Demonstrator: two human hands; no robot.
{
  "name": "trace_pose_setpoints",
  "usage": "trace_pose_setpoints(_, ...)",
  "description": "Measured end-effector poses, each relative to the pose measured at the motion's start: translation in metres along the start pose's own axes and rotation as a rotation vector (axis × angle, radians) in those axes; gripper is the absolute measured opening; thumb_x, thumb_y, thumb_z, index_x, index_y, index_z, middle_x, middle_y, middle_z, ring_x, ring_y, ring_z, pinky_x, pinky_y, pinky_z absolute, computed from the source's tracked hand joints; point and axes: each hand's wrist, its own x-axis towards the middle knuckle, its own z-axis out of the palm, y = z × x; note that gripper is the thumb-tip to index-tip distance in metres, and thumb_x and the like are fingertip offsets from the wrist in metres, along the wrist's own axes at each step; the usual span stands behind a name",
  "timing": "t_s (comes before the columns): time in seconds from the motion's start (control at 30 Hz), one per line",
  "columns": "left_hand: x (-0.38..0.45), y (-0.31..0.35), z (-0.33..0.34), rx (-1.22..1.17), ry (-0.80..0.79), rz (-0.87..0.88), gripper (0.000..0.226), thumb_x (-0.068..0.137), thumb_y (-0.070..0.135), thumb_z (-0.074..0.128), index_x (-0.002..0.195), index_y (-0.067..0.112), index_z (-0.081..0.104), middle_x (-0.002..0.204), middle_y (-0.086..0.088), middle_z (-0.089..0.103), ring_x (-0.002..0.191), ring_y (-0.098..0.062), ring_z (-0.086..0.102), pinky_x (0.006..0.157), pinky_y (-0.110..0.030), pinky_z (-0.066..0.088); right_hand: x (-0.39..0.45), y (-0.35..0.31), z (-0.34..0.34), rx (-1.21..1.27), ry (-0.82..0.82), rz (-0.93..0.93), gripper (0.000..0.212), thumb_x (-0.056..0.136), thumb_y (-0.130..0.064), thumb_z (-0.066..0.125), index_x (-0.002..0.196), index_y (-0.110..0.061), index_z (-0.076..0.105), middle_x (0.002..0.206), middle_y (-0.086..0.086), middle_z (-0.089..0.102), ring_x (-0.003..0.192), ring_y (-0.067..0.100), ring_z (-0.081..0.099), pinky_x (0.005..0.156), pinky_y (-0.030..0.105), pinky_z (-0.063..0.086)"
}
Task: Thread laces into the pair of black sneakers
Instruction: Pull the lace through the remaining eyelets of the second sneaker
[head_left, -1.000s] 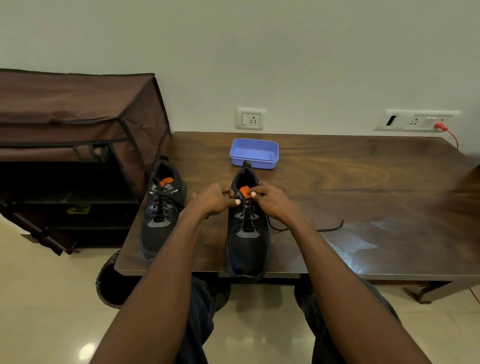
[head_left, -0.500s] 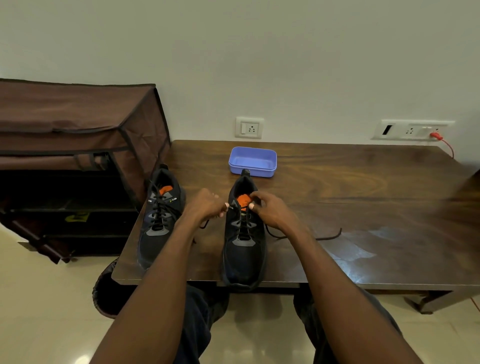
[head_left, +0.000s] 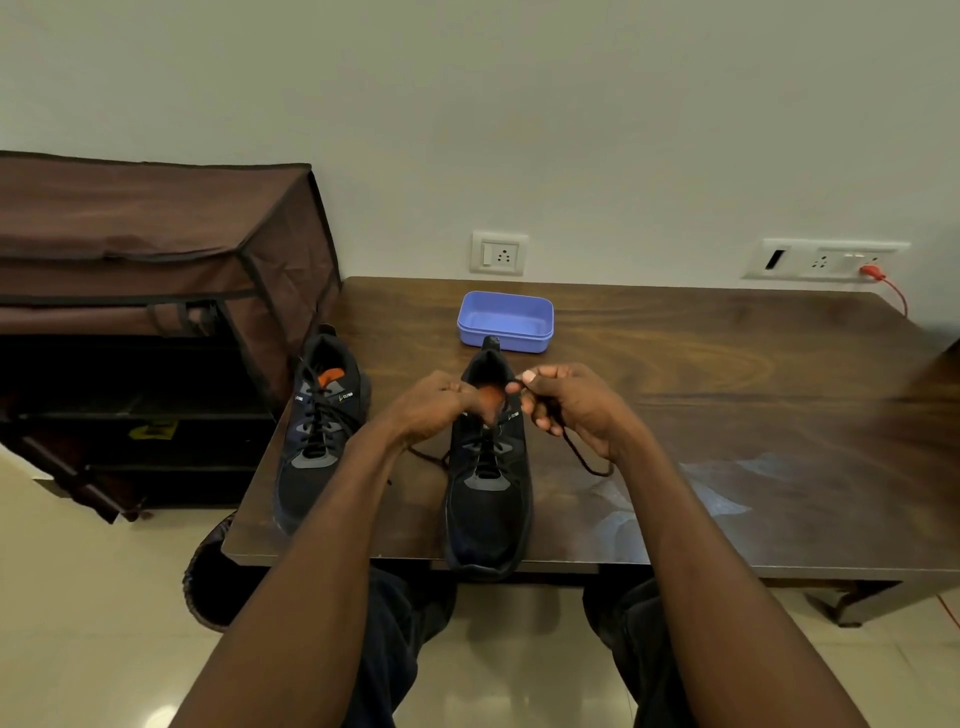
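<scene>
1. We find the right hand (head_left: 574, 410) curled round the free end of the lace (head_left: 582, 457), pinching it just beside the collar of the near sneaker (head_left: 488, 483). The left hand (head_left: 431, 408) is curled at the other side of the tongue; whether it holds the other lace end we cannot tell, as the fingers hide it.
2. The near sneaker stands at the front edge of the table (head_left: 727, 426), toe slightly over the edge. The second sneaker (head_left: 317, 431) sits to its left, already laced.
3. Risk, in our judgement: a hard pull toward the body could drag the near sneaker off the table.
4. Risk: uneven pulling could leave one lace end too short, or draw it back out of an eyelet.
5. Risk: the slack loop trailing on the table may snag or twist.
6. Surroundings: a blue tray (head_left: 505, 321) lies just behind the sneaker's heel; a brown fabric rack (head_left: 156, 249) stands left of the table. Neither obstructs the hands.
</scene>
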Motion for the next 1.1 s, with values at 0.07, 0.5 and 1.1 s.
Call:
trace_pose_setpoints(0.07, 0.001, 0.000, 0.002, 0.094, -0.062, 0.033, 0.020, 0.091, 0.005, 0.060, 0.089, 0.017, 0.076, 0.097, -0.003, 0.075, 0.101, -0.016, 0.067, 0.094, -0.025, 0.047, 0.000, -0.001, 0.002, 0.042, -0.015, -0.044, 0.029, 0.103, -0.016, 0.048, 0.110, 0.007, 0.066, 0.069, 0.006, 0.062, 0.052, 0.012, 0.049, 0.045, 0.021, 0.036)
trace_pose_setpoints(0.5, 0.002, 0.007, 0.013, 0.182, 0.211, 0.211, 0.015, 0.091, 0.007, 0.065, 0.096, 0.019, 0.071, 0.079, 0.010, 0.067, 0.068, 0.008, 0.061, 0.062, -0.007, 0.046, -0.005, -0.002, 0.019, -0.074, 0.098, 0.071, 0.018, 0.093, -0.023, 0.065, 0.098, -0.005, 0.066, 0.068, 0.005, 0.065, 0.045, 0.011, 0.049, 0.040, 0.022, 0.033)
trace_pose_setpoints(1.1, 0.002, 0.009, 0.017, 0.266, 0.237, 0.179, 0.012, 0.087, 0.004, 0.065, 0.085, 0.015, 0.059, 0.072, 0.003, 0.061, 0.064, -0.005, 0.058, 0.059, -0.013, 0.045, 0.017, 0.023, 0.039, -0.610, 0.659, -0.257, 0.009, 0.098, -0.015, 0.047, 0.102, -0.012, 0.055, 0.079, 0.007, 0.061, 0.070, 0.027, 0.058, 0.060, 0.044, 0.047)
